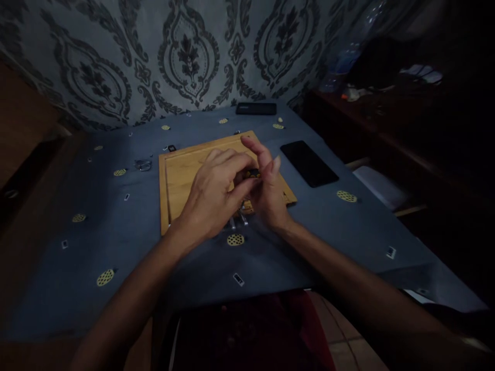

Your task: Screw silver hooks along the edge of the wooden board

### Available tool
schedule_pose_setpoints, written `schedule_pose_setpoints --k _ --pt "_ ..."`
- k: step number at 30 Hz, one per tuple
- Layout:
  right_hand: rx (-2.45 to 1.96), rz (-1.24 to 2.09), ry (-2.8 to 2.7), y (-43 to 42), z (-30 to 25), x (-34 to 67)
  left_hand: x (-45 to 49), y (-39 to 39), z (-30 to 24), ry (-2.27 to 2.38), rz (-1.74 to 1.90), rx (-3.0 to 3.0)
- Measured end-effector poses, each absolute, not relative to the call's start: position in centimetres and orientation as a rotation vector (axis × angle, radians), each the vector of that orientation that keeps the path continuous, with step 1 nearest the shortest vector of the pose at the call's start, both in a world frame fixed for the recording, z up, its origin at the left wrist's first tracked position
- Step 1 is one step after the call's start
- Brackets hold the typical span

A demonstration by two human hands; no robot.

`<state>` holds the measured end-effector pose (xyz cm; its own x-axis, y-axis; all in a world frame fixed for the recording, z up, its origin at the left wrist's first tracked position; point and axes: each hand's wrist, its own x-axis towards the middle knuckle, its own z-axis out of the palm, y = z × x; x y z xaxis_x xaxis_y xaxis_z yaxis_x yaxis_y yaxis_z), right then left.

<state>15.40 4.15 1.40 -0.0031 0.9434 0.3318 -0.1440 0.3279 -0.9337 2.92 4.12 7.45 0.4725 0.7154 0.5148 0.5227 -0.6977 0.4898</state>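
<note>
My left hand (214, 188) is over the wooden board (181, 180), thumb and fingers pinched on a small black-and-yellow object (253, 173), mostly covered. Against it from the right is my right hand (270, 196), index finger stretched out and thumb raised. Its other fingers are curled behind the left hand, and what they grip is hidden. Just below the hands, near the board's front edge, two thin shiny metal pieces (243, 217) stick out. Beside them shows a patch of brownish-orange stuff (248, 207), too dim to name.
A dark phone (309, 163) lies right of the board, and another dark, flat device (256, 108) by the wall. Left of the board is a small clear item (143, 165); a small black square (171, 148) touches its back edge. A blue patterned cloth (127, 232) covers the table.
</note>
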Motion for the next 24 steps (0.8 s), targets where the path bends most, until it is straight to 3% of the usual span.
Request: schedule_pose_setpoints --k 9,15,24 --pt "-0.897 1.034 -1.261 3.9 2.2 16.1 1.2 3.2 6.7 1.03 1.007 2.212" --pt "-0.842 1.085 -1.277 3.7 2.3 16.1 -0.8 0.1 2.7 1.488 0.343 2.511" --pt "-0.845 1.081 -1.29 3.5 2.1 16.2 0.7 -0.3 1.4 1.506 0.268 2.537"
